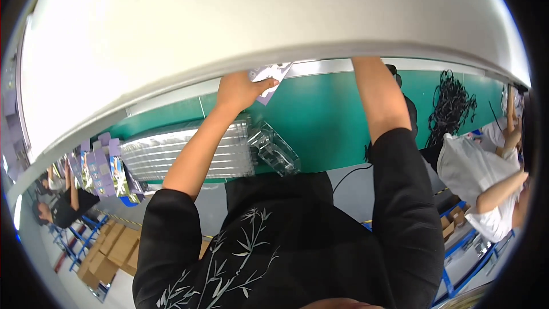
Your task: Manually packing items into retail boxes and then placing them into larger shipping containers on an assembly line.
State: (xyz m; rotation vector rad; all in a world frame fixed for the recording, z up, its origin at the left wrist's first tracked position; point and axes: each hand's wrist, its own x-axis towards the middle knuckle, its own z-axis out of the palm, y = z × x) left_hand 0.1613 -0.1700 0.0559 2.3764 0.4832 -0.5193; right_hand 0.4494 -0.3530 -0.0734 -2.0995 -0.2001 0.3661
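My left hand (pixel 239 90) grips a purple-and-white printed card (pixel 269 87) between thumb and fingers, partly under the edge of a large white panel (pixel 274 11). Only the thumb side shows clearly; the other fingers are mostly hidden. My right forearm (pixel 382 94) reaches up beneath the same panel, which covers the whole right hand. Below my left hand, a clear plastic blister tray (pixel 275 149) lies on the green work surface (pixel 326 120). Next to it, partly behind my left forearm, sits a long stack of clear plastic trays (pixel 166 151).
A heap of black cables (pixel 450 109) lies at the right, and a black object (pixel 410 115) shows behind my right forearm. Purple printed cards (pixel 100 169) stand at the left. Co-workers sit at both sides; cardboard boxes (pixel 111 249) are at lower left.
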